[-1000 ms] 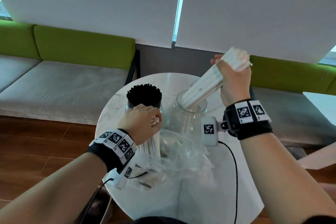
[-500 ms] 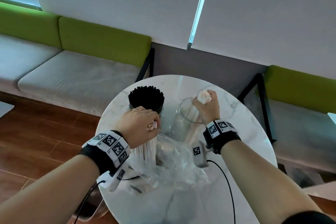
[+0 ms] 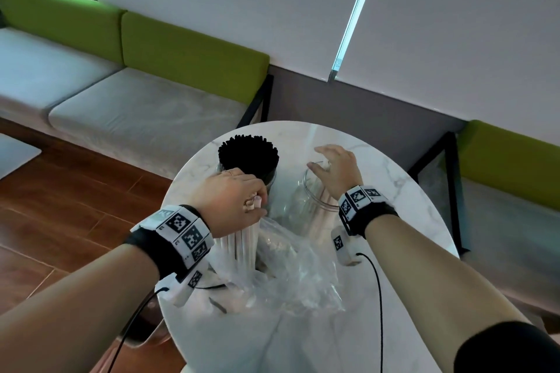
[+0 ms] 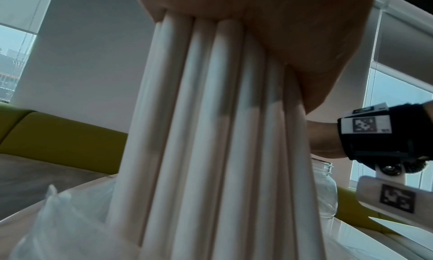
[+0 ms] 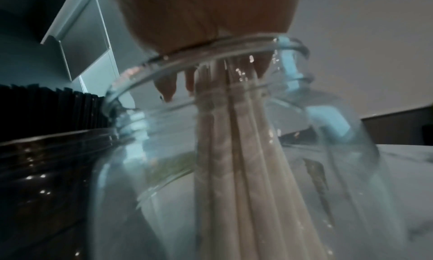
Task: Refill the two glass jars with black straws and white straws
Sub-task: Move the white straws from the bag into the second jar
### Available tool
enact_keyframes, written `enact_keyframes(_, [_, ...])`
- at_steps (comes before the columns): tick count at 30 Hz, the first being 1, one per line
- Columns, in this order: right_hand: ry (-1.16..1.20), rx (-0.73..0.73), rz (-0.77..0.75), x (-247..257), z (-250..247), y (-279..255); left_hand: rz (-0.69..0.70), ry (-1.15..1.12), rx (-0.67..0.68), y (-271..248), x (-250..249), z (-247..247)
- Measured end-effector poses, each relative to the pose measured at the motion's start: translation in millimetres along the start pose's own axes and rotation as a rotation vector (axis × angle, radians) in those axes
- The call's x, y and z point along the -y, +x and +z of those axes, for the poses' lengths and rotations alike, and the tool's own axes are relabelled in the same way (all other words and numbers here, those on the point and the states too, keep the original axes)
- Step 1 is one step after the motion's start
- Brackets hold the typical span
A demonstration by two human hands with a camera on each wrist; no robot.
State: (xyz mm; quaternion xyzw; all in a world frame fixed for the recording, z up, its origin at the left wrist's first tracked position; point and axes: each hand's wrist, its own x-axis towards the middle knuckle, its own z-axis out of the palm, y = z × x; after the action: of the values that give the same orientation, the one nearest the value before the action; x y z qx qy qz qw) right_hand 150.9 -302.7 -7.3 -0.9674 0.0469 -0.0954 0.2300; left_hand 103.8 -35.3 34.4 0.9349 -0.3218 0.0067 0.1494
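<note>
A bundle of thin white paper straws (image 3: 242, 244) is being gripped near its top by the left hand (image 3: 231, 200), standing in the crinkled clear plastic bag (image 3: 291, 275). The right hand (image 3: 336, 171) is being held spread, fingers relaxed, over the clear glass jar (image 3: 312, 206), where other white straws stand. Light, slippery, crushable straws are best clasped mid-bundle.

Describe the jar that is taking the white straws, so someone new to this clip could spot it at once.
On the round marble table two glass jars stand side by side near the far edge. The one meant is the clear jar under the right hand, with a few white straws standing loosely inside. Its neighbour is packed full of black straws.
</note>
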Motion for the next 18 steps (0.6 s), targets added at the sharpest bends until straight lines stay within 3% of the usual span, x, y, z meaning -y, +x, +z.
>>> enact_keyframes(2, [0.024, -0.017, -0.021, -0.3, 4.2, 1.9, -0.001, 0.010, -0.003, -0.5, -0.6, -0.2])
enact_keyframes(8, [0.136, -0.308, -0.166, -6.3, 5.6, -4.7, -0.013, 0.021, -0.015, -1.7, 1.3, 0.6])
enact_keyframes(11, [0.167, -0.414, -0.160, -8.3, -3.0, -4.9, -0.010, 0.012, -0.003, -1.4, 2.2, 1.5])
enact_keyframes(18, [0.107, -0.394, -0.177, -24.8, -8.1, -4.5, -0.008, 0.016, 0.011, -1.2, 2.5, 0.5])
